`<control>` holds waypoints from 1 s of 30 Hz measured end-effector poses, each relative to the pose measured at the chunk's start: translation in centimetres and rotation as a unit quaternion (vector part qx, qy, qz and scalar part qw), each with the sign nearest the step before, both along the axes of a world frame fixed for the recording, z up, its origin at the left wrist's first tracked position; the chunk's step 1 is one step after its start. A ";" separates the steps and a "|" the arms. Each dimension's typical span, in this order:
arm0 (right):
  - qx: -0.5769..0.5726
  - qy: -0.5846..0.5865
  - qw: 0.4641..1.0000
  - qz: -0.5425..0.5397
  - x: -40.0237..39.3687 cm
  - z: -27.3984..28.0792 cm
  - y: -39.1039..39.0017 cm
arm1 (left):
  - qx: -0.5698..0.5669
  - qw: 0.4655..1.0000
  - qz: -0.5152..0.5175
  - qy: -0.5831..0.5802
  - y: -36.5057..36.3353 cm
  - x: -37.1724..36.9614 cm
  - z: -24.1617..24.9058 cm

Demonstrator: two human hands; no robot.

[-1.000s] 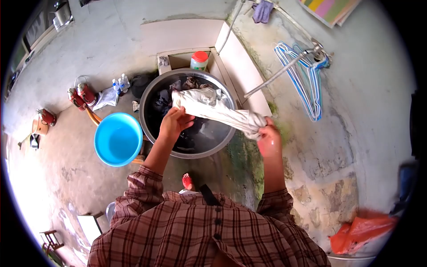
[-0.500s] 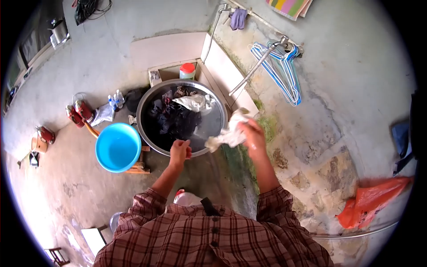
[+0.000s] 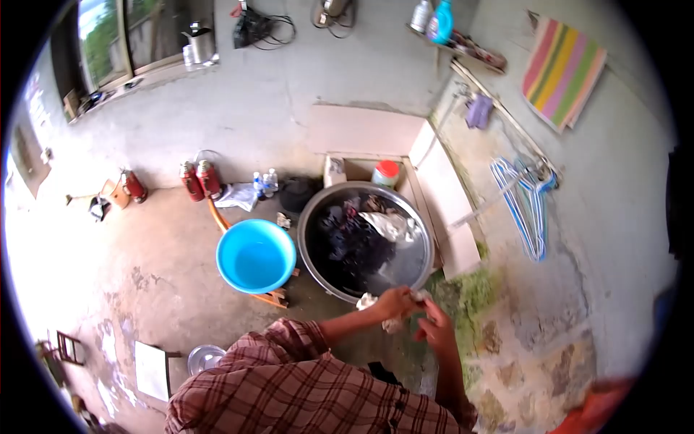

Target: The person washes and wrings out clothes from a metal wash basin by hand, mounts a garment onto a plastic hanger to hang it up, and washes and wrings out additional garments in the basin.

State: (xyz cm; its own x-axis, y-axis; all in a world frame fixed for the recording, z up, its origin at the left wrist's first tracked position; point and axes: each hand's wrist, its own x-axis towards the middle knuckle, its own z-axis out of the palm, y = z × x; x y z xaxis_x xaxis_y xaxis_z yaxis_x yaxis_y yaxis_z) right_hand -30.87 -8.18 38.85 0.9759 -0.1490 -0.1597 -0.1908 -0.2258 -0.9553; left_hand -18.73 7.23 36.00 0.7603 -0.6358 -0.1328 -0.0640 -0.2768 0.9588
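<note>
Close to the near rim of a large metal basin (image 3: 306, 262), my left hand (image 3: 396, 302) is closed around a crumpled off-white cloth (image 3: 367, 301). Parts of the cloth stick out on both sides of that hand and hang below it. My right hand (image 3: 437, 329) meets it from the right, with thumb and finger pinching the cloth's end. Inside the basin, dark wet clothes (image 3: 354, 242) lie in water, and a white piece of clothing (image 3: 392, 226) rests at their upper right.
A blue basin (image 3: 256, 257) with water stands on a wooden stool (image 3: 271, 298) left of the metal basin. Behind are a red-lidded tub (image 3: 386, 172) and red thermos flasks (image 3: 208, 179). Blue and white hangers (image 3: 531, 210) hang by a tap on the right wall.
My hands have come together, and my left hand has taken hold of the cloth that only my right hand held. The head view has swung up and to the left.
</note>
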 end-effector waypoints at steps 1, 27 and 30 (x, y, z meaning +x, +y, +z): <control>-0.045 0.020 0.999 -0.014 -0.1 -1.8 -1.6 | -0.039 0.999 0.008 -0.003 -0.3 0.0 -1.6; 0.294 -0.224 0.904 -0.216 -2.7 5.8 -5.5 | 0.013 0.966 -0.197 -0.166 5.6 2.6 2.5; 0.191 -0.231 0.924 -0.238 -3.5 6.2 -5.9 | 0.071 0.960 -0.121 -0.244 4.9 2.6 0.4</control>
